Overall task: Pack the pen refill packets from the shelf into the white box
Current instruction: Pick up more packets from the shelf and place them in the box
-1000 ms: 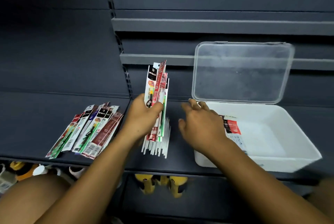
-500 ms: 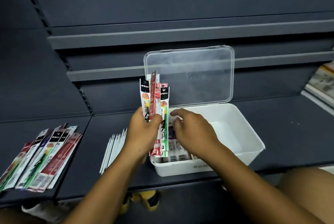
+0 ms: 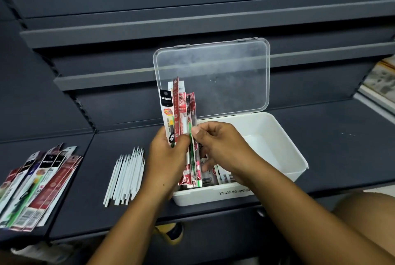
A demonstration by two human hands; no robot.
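The left hand is gripping an upright bunch of pen refill packets over the near-left corner of the white box, while the right hand is pinching one packet in that bunch, its grip clamped on it.

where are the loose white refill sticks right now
In the head view, the loose white plastic refill sticks lie bunched on the dark grey shelf, just left of the left hand and the white plastic box, right of the fanned packets.

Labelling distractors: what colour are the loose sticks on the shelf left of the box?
White, all of them: loose sticks. Head view shows it best.
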